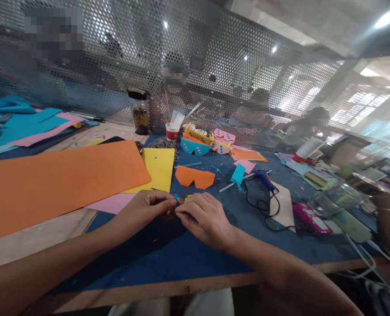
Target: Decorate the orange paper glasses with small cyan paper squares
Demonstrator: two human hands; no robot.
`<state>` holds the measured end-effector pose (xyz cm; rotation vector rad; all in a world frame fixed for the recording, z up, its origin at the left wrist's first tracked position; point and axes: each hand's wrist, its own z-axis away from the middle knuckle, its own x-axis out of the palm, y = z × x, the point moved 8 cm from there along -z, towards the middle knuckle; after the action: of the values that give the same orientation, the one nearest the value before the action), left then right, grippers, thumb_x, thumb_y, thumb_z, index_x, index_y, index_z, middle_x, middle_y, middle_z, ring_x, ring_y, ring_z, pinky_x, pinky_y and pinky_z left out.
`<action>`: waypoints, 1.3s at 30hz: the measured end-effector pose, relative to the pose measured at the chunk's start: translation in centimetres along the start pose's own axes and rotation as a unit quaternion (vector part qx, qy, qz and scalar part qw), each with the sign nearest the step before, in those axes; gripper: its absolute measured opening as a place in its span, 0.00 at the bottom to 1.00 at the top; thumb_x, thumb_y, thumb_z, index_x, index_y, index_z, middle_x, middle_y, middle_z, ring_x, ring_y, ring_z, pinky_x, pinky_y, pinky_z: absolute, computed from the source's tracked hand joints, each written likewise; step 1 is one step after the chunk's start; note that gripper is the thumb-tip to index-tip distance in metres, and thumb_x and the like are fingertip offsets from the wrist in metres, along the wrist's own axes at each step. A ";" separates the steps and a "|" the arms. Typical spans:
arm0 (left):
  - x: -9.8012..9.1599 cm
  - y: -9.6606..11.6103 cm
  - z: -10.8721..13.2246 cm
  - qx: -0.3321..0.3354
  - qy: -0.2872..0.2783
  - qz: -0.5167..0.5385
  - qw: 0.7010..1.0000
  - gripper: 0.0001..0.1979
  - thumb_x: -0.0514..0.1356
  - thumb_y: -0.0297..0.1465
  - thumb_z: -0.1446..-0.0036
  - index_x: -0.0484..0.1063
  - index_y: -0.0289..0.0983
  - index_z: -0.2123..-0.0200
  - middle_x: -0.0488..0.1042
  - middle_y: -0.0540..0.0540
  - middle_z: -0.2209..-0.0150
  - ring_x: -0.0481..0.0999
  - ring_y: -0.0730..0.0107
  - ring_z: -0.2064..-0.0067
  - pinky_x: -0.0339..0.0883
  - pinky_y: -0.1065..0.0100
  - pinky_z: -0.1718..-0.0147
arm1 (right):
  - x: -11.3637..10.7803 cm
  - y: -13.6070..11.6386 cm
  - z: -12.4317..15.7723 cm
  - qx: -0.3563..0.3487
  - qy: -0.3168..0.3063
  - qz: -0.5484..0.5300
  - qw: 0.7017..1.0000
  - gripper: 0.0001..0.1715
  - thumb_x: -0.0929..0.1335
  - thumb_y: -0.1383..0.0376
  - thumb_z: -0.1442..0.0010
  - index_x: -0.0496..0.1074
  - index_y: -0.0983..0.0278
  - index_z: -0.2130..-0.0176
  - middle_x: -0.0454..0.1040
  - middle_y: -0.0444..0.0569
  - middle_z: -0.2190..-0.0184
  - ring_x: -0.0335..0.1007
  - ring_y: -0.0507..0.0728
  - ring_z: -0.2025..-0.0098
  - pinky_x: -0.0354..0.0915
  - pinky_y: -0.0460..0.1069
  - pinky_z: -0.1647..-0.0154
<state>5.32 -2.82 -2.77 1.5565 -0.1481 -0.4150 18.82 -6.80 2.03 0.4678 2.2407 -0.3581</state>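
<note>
My left hand (153,205) is closed in a pinch, with a tiny blue paper piece (176,197) at its fingertips. Right beside it, my right hand (205,216) is closed too, its fingertips almost meeting the left ones. A bit of yellow (188,197) shows behind its fingers; whether it is gripped I cannot tell. Just beyond both hands lies an orange paper glasses shape (195,176). Farther back, a blue paper glasses shape (195,147) with small pink squares stands among other decorated ones in yellow and pink.
Large orange (70,180) and yellow sheets (160,169) cover the left. On the right are a blue glue gun (264,179) with its black cord, a magenta device (312,218) and a clear container (336,199). Behind stand a jar (140,114), a paper cup (172,132) and a perforated screen (208,79).
</note>
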 end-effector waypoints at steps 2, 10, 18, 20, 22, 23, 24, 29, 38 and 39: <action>-0.1 0.0 0.0 0.009 0.001 -0.014 1.000 0.13 0.64 0.41 0.41 0.79 0.37 0.70 0.77 0.51 0.74 0.74 0.68 0.69 0.67 0.70 0.68 | -0.1 0.1 -0.1 0.009 0.003 -0.009 1.000 0.06 0.66 0.66 0.29 0.74 0.62 0.58 0.79 0.47 0.63 0.75 0.55 0.61 0.64 0.51 0.60; 0.6 0.3 0.3 0.011 -0.033 -0.038 0.999 0.11 0.62 0.38 0.40 0.79 0.38 0.70 0.80 0.50 0.71 0.78 0.66 0.67 0.70 0.70 0.67 | -0.8 0.7 -0.2 0.047 0.032 -0.036 0.998 0.04 0.68 0.65 0.30 0.75 0.61 0.57 0.78 0.50 0.55 0.73 0.56 0.52 0.66 0.53 0.51; 0.8 -0.1 0.3 0.009 -0.057 -0.032 0.998 0.09 0.60 0.34 0.40 0.80 0.39 0.69 0.82 0.50 0.70 0.80 0.66 0.66 0.72 0.70 0.66 | -0.7 0.6 -0.4 0.030 0.026 -0.061 0.997 0.03 0.68 0.67 0.30 0.73 0.60 0.56 0.81 0.48 0.54 0.74 0.55 0.52 0.65 0.53 0.51; 0.8 -0.1 0.4 0.009 -0.058 -0.032 0.998 0.08 0.60 0.33 0.40 0.80 0.39 0.69 0.82 0.50 0.70 0.80 0.66 0.66 0.72 0.70 0.66 | -0.7 0.6 -0.3 0.036 0.025 -0.058 0.997 0.03 0.68 0.66 0.30 0.73 0.60 0.56 0.81 0.48 0.53 0.74 0.55 0.52 0.65 0.53 0.50; 0.8 0.0 0.4 0.007 -0.056 -0.033 0.998 0.08 0.60 0.31 0.41 0.79 0.39 0.70 0.82 0.50 0.70 0.80 0.66 0.66 0.72 0.70 0.66 | -0.7 0.7 -0.3 0.042 0.023 -0.055 0.997 0.03 0.68 0.66 0.30 0.73 0.60 0.56 0.80 0.49 0.53 0.74 0.56 0.51 0.65 0.53 0.50; 0.8 0.0 0.4 0.006 -0.054 -0.033 0.998 0.08 0.60 0.31 0.41 0.79 0.39 0.70 0.82 0.51 0.70 0.80 0.66 0.66 0.72 0.71 0.66 | -0.7 0.7 -0.3 0.043 0.023 -0.056 0.997 0.03 0.68 0.65 0.30 0.74 0.60 0.56 0.80 0.49 0.53 0.74 0.56 0.51 0.65 0.53 0.50; 0.8 0.0 0.4 0.006 -0.053 -0.031 0.998 0.08 0.60 0.31 0.40 0.79 0.39 0.70 0.82 0.51 0.70 0.80 0.66 0.66 0.71 0.71 0.66 | -0.7 0.7 -0.3 0.044 0.024 -0.058 0.997 0.03 0.68 0.65 0.30 0.74 0.60 0.56 0.81 0.49 0.53 0.74 0.56 0.52 0.65 0.53 0.50; 0.9 0.3 0.4 0.015 -0.056 -0.025 0.998 0.09 0.61 0.34 0.39 0.80 0.39 0.69 0.82 0.50 0.70 0.79 0.68 0.68 0.71 0.71 0.67 | -0.8 0.8 -0.3 0.043 0.035 -0.068 0.996 0.02 0.68 0.67 0.31 0.73 0.60 0.57 0.81 0.48 0.55 0.74 0.55 0.53 0.65 0.53 0.51; 0.9 0.1 0.2 -0.008 -0.070 0.010 0.997 0.10 0.61 0.36 0.40 0.78 0.37 0.70 0.82 0.47 0.69 0.79 0.65 0.67 0.71 0.68 0.66 | -0.8 0.9 -0.2 0.047 0.038 -0.064 0.996 0.04 0.68 0.67 0.31 0.74 0.60 0.56 0.80 0.49 0.54 0.75 0.56 0.52 0.66 0.54 0.50; 0.9 0.1 0.2 -0.011 -0.069 0.015 0.997 0.10 0.62 0.36 0.40 0.78 0.37 0.70 0.82 0.47 0.69 0.79 0.65 0.67 0.71 0.68 0.66 | -0.8 0.9 -0.2 0.046 0.040 -0.062 0.996 0.04 0.68 0.67 0.31 0.74 0.60 0.56 0.80 0.49 0.53 0.75 0.56 0.51 0.66 0.54 0.50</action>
<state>6.08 -3.27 -2.86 1.5030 -0.2728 -0.4991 19.58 -6.11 2.72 0.3979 2.3438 -0.5180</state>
